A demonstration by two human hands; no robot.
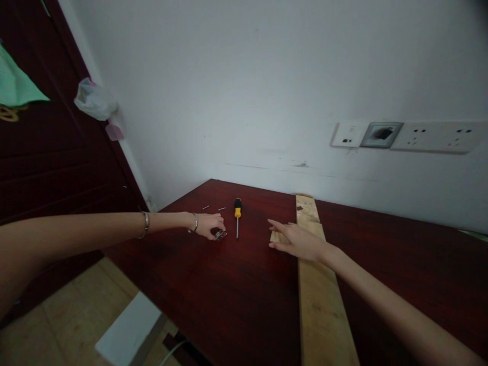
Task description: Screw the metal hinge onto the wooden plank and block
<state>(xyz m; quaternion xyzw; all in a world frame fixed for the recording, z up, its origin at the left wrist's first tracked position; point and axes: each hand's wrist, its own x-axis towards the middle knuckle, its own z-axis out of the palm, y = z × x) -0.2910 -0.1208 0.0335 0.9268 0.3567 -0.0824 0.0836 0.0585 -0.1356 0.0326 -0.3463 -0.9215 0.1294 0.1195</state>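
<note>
My left hand, with bracelets on its wrist and arm, is closed with its fingertips on a small metal hinge at the tabletop. To the right of it a screwdriver with a black and yellow handle lies with its shaft toward me. Two thin metal pieces, which look like screws, rest beyond the left hand. My right hand is open, fingers apart, over a long wooden plank. Under its fingers shows a small pale wood piece, partly hidden; I cannot tell whether the hand touches it.
The dark red table meets a white wall with a row of sockets. A dark door is at left, with a plastic bag hanging near its frame. A white box stands below the table's left edge.
</note>
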